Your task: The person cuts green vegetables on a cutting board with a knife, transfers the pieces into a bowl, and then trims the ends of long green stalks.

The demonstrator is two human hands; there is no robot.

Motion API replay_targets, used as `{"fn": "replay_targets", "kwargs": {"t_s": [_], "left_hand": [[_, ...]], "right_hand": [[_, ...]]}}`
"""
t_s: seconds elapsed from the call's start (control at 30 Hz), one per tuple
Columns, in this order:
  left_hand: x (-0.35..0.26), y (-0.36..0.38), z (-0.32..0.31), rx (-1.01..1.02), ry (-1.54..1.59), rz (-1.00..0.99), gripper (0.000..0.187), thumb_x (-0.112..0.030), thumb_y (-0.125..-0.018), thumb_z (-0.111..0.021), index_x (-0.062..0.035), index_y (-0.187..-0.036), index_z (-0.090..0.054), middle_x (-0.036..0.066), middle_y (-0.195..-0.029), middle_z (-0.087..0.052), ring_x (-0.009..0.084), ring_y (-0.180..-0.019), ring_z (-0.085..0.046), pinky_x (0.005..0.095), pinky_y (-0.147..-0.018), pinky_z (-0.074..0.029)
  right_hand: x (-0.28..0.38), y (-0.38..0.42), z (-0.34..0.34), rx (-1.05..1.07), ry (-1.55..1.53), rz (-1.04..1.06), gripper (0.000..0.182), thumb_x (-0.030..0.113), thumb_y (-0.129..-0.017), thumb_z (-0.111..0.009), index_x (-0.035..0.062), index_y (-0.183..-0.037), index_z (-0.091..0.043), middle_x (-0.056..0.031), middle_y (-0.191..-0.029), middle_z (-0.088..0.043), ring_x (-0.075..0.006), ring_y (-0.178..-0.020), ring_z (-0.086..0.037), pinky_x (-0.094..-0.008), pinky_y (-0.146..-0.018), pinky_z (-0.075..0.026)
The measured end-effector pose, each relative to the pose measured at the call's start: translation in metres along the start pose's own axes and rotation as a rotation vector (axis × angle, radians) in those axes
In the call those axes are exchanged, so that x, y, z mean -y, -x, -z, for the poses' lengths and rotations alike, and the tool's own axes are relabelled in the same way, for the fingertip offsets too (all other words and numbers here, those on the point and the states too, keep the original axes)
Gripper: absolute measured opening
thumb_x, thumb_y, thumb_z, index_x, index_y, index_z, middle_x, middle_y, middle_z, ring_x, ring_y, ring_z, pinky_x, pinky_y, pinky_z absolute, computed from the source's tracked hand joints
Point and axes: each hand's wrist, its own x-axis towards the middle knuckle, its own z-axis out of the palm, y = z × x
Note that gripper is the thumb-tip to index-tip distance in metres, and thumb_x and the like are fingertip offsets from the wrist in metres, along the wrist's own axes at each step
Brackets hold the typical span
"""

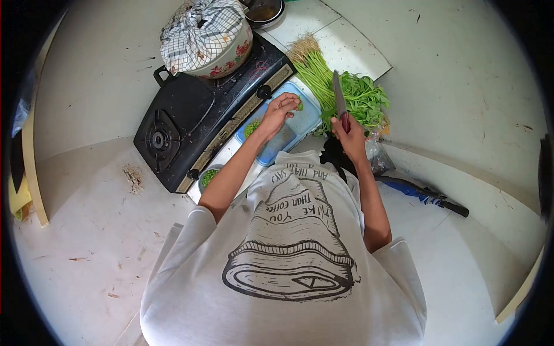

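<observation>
My left hand (280, 114) is over the blue tray (311, 118), its fingers pinched on a small bit of green leaf (300, 105). Wrapped round the dark red handle of a knife (339, 95), my right hand (350, 137) is at the tray's right side, with the blade pointing up and away. A small heap of chopped greens (251, 128) lies at the tray's left end. Beyond the knife, a large bunch of leafy greens (366, 101) lies with its stems and roots towards the back.
A black two-burner stove (184, 104) stands at the left, bearing a flowered pot (231, 56) under a checked cloth. A bowl of chopped greens (210, 176) is near my left forearm. A dark pan (265, 12) stands behind; a plastic bag (378, 158) lies at the right.
</observation>
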Motion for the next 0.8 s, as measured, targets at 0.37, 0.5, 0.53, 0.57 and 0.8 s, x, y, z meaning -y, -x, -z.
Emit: {"fn": "replay_targets", "kwargs": {"t_s": [0.37,0.5,0.53,0.57,0.8], "left_hand": [[-0.044,0.035,-0.030,-0.015,-0.070,-0.130,0.016,-0.020,-0.100,-0.068,-0.0096,-0.112,-0.065,-0.005,-0.100,-0.066,0.0048,-0.090,-0.057,0.0252,-0.079,-0.041],[-0.041,0.038,-0.023,-0.032,-0.061,-0.124,0.015,-0.020,-0.100,-0.068,-0.0101,-0.112,-0.066,-0.005,-0.099,-0.066,0.0049,-0.090,-0.056,0.0256,-0.080,-0.042],[-0.041,0.039,-0.022,-0.037,-0.032,-0.101,0.015,-0.020,-0.100,-0.068,-0.0104,-0.112,-0.066,-0.005,-0.100,-0.066,0.0050,-0.091,-0.056,0.0256,-0.080,-0.042],[-0.041,0.040,-0.020,-0.041,-0.004,-0.077,0.015,-0.020,-0.101,-0.067,-0.0107,-0.113,-0.065,-0.005,-0.100,-0.066,0.0051,-0.092,-0.056,0.0257,-0.080,-0.042],[-0.038,0.040,-0.011,-0.142,0.181,-0.057,0.013,-0.018,-0.102,-0.064,-0.0132,-0.114,-0.064,-0.004,-0.107,-0.066,0.0072,-0.099,-0.057,0.0260,-0.084,-0.042]], "right_hand": [[0.083,-0.044,-0.044,0.117,-0.279,0.255,0.020,0.009,-0.093,-0.076,-0.0014,-0.104,-0.064,-0.0049,-0.094,-0.073,-0.0079,-0.079,-0.058,-0.0256,-0.074,-0.048],[0.084,-0.046,-0.053,0.156,-0.346,0.240,0.020,0.008,-0.092,-0.077,-0.0015,-0.103,-0.063,-0.0057,-0.092,-0.072,-0.0103,-0.083,-0.063,-0.0278,-0.078,-0.051],[0.083,-0.047,-0.054,0.158,-0.349,0.241,0.020,0.007,-0.091,-0.077,-0.0014,-0.102,-0.063,-0.0054,-0.091,-0.071,-0.0106,-0.083,-0.062,-0.0280,-0.079,-0.051],[0.081,-0.048,-0.055,0.158,-0.352,0.241,0.020,0.006,-0.091,-0.078,-0.0013,-0.102,-0.063,-0.0052,-0.090,-0.070,-0.0108,-0.083,-0.062,-0.0282,-0.079,-0.051],[0.084,-0.048,-0.057,0.198,-0.333,0.229,0.020,0.002,-0.089,-0.077,-0.0007,-0.099,-0.061,-0.0048,-0.089,-0.067,-0.0112,-0.085,-0.062,-0.0285,-0.080,-0.050]]}}
